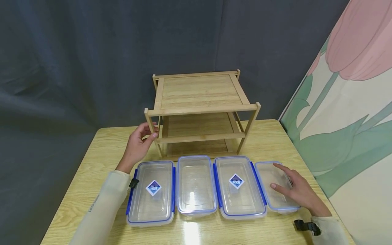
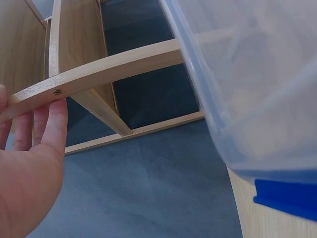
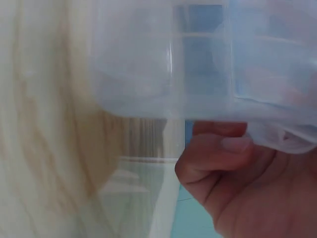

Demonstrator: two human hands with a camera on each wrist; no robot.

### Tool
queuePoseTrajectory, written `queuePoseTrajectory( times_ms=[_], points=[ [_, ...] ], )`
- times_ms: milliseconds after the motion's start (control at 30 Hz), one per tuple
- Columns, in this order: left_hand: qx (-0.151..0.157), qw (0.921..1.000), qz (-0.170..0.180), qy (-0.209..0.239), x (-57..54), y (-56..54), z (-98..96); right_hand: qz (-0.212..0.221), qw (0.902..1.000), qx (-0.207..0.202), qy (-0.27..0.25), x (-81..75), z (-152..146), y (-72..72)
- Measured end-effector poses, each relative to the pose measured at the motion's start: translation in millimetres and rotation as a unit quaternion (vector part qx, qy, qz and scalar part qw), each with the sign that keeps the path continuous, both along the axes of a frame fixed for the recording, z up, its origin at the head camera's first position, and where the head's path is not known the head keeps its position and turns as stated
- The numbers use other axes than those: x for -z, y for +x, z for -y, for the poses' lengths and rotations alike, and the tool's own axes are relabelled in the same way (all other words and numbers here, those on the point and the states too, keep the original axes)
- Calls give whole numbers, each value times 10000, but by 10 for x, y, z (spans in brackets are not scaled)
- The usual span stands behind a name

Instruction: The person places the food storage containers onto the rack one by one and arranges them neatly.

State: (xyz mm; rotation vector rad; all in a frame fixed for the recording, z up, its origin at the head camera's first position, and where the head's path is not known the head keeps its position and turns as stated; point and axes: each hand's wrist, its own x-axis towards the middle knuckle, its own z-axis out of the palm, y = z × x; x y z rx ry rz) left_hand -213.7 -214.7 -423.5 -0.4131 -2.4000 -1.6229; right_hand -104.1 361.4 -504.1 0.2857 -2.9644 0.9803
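A light wooden rack (image 1: 202,110) with stacked shelves stands at the back of the table. My left hand (image 1: 139,144) grips its front left leg; in the left wrist view the fingers (image 2: 55,126) lie behind the wooden leg (image 2: 94,72) and the thumb shows at the edge. My right hand (image 1: 295,189) is at the rightmost clear container (image 1: 272,177), thumb and index finger spread over its top and the other fingers by its right side. The right wrist view shows this hand (image 3: 247,178) close under a clear plastic wall (image 3: 143,69).
Left of that container, in a row before the rack, lie a blue-rimmed clear container with a label (image 1: 245,199), an unlabelled one (image 1: 196,177) and another labelled one (image 1: 150,211). A dark curtain (image 1: 122,51) hangs behind; a flower-patterned wall (image 1: 346,112) borders the right.
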Motion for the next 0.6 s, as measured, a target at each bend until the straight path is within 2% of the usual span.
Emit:
queuePoseTrajectory(
  times_ms=[167, 400, 600],
  points=[
    [21, 9999, -99, 93, 1, -18, 6, 228, 9993, 24, -310, 39, -26, -39],
    [91, 9992, -159, 359, -1, -39, -18, 764, 9944, 140, -714, 50, -77, -60],
    [113, 9990, -177, 394, 30, -50, -37, 716, 9947, 178, -716, 67, -111, -54]
  ],
)
